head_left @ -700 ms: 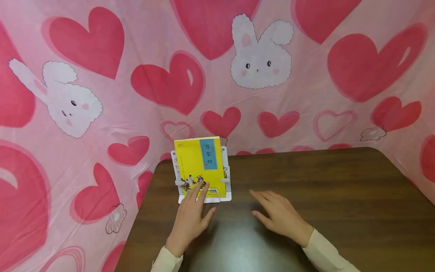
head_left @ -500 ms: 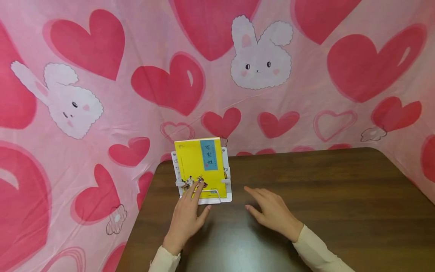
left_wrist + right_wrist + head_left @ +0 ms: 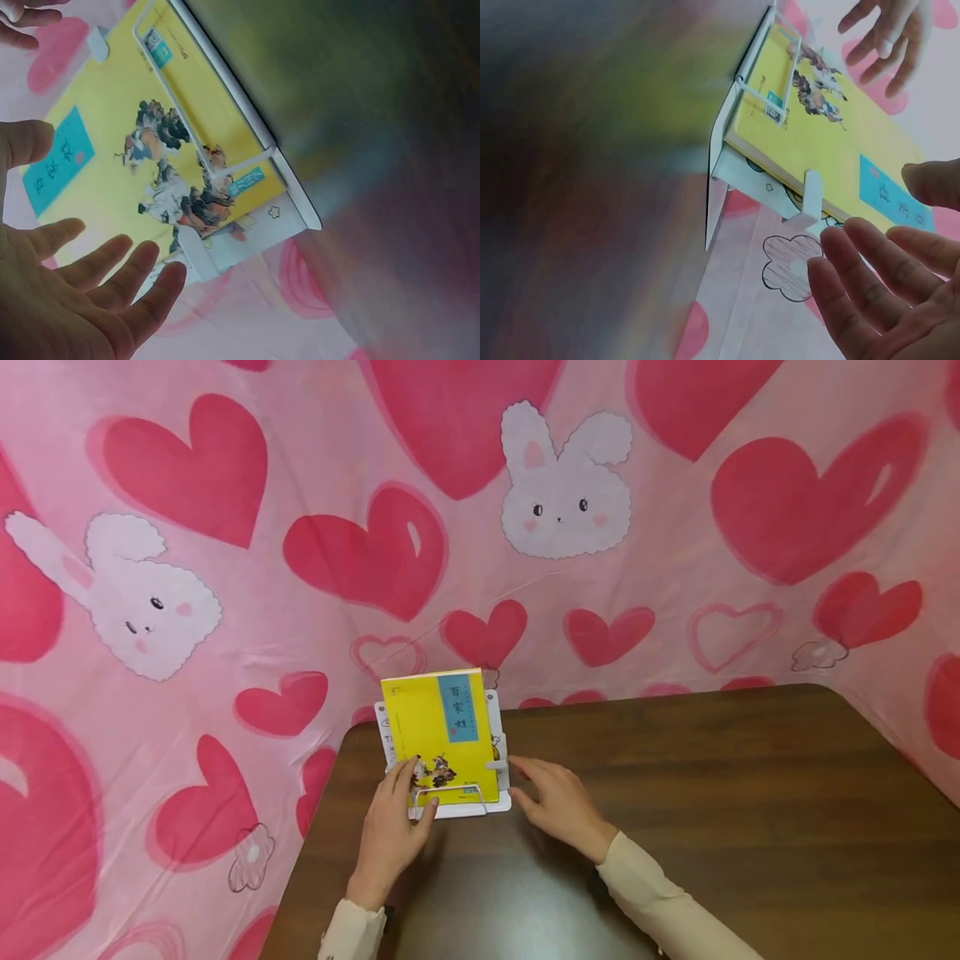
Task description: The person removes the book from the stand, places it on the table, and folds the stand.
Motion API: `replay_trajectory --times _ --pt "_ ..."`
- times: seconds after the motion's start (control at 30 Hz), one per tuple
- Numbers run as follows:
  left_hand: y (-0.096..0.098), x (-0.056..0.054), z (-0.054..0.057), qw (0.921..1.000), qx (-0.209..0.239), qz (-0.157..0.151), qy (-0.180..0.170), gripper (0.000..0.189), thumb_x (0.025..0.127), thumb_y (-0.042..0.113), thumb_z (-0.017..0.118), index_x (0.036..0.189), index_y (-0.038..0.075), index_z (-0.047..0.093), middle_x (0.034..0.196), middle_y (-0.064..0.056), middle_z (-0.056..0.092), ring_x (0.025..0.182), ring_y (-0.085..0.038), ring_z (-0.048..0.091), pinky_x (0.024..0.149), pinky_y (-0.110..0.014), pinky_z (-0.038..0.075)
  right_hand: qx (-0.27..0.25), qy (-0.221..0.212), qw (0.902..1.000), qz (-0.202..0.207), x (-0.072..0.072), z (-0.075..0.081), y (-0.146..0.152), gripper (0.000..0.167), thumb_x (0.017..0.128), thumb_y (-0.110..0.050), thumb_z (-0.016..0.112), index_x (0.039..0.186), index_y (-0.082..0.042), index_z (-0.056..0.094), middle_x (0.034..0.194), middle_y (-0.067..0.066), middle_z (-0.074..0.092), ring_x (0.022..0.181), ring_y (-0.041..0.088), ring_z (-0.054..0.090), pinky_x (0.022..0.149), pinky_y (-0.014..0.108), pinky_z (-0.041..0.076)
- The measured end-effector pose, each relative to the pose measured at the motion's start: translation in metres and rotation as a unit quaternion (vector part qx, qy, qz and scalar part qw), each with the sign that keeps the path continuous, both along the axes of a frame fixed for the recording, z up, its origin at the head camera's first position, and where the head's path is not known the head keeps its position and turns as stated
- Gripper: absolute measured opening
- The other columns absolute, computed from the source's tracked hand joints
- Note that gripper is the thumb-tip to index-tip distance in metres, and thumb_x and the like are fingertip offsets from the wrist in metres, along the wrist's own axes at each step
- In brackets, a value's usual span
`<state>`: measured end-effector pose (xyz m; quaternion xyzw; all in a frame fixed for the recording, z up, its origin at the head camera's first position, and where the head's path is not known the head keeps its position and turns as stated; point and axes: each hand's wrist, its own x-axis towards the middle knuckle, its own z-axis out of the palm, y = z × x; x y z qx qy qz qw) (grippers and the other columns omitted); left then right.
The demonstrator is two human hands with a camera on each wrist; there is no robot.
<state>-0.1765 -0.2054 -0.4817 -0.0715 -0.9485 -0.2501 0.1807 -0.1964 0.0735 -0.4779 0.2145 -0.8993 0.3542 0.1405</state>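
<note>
A yellow book (image 3: 435,718) with a blue title panel leans upright on a white book stand (image 3: 461,811). Across its lower cover runs a white wire bar (image 3: 176,101), and a small white clip (image 3: 808,199) stands at its side edge. My left hand (image 3: 390,831) is at the stand's lower left, fingers spread and slightly bent; in the left wrist view they look apart from the book. At the stand's right edge is my right hand (image 3: 558,806), its loosely bent fingers close to the side clip. Whether its fingertips touch the stand cannot be told.
The stand sits on a dark brown wooden table (image 3: 712,777), near its back left corner. Behind and to the left hangs a pink cloth (image 3: 315,593) printed with hearts and rabbits.
My right hand has moved left, from over the table to the stand's right edge. My left hand has shifted down and left, off the front of the cover toward the stand's left side.
</note>
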Motion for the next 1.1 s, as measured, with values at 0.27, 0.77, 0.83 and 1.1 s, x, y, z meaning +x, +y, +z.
replay_trajectory --times 0.27,0.77,0.83,1.1 --pt "-0.011 -0.013 -0.005 0.9973 0.051 0.023 0.047 0.066 0.089 0.022 0.082 0.148 0.009 0.055 0.144 -0.014 0.061 0.122 -0.035 0.066 0.104 -0.054 0.055 -0.067 0.003 0.9977 -0.015 -0.02 -0.002 -0.023 0.046 0.091 -0.014 0.08 0.133 -0.002 0.068 0.113 0.013 0.078 0.089 0.024 0.072 0.083 0.04 0.062" --pt "-0.024 -0.042 -0.013 0.9878 0.11 0.058 0.094 0.052 0.089 0.012 0.08 0.138 0.004 0.063 0.119 -0.018 0.074 0.099 -0.033 0.074 0.082 -0.05 0.062 -0.113 -0.042 0.9906 -0.063 -0.038 -0.005 -0.043 0.047 0.092 -0.013 0.078 0.137 -0.005 0.066 0.113 0.012 0.078 0.082 0.016 0.068 0.077 0.033 0.059" --pt "-0.026 -0.044 -0.014 0.9872 0.118 0.061 0.088 0.051 0.09 0.012 0.079 0.138 0.004 0.063 0.119 -0.017 0.074 0.099 -0.033 0.075 0.083 -0.05 0.063 -0.12 -0.048 0.9897 -0.063 -0.04 -0.004 -0.045 0.047 0.093 -0.013 0.077 0.137 -0.004 0.066 0.114 0.012 0.078 0.083 0.017 0.069 0.078 0.033 0.058" --pt "-0.027 -0.05 -0.01 0.9886 0.114 0.065 0.073 0.042 0.093 0.013 0.076 0.132 0.001 0.068 0.111 -0.016 0.077 0.094 -0.031 0.076 0.082 -0.047 0.06 -0.142 -0.051 0.9855 -0.077 -0.045 -0.004 -0.052 0.041 0.094 -0.011 0.075 0.133 -0.003 0.069 0.107 0.012 0.079 0.081 0.018 0.069 0.079 0.035 0.061"
